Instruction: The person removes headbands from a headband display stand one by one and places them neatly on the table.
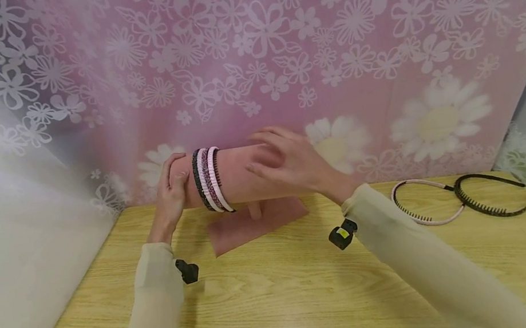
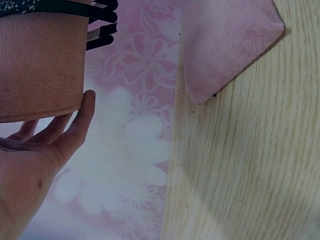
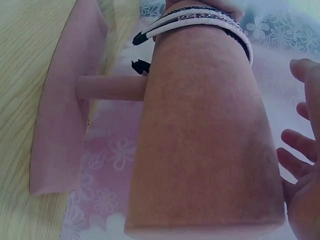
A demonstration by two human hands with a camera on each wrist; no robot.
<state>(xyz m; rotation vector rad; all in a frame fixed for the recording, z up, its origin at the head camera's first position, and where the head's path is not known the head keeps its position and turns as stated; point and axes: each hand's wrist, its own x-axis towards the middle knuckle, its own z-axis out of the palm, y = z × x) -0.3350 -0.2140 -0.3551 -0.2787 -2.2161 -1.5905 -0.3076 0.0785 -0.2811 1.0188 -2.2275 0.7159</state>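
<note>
A pink fabric-covered headband stand has a thick horizontal roll on a short post. My left hand grips the roll's left end, thumb across the front. In the left wrist view, its fingers lie along the end's edge. Several headbands, black, pink and glittery, sit side by side over the roll near that hand. My right hand is at the roll's right part, holding nothing. Its fingers are loosely bent and spread, and in the right wrist view they lie beside the roll.
The stand's flat pink base rests on the wooden table. Two more headbands, one pink and one black, lie at the right. A pink flowered curtain hangs close behind the stand.
</note>
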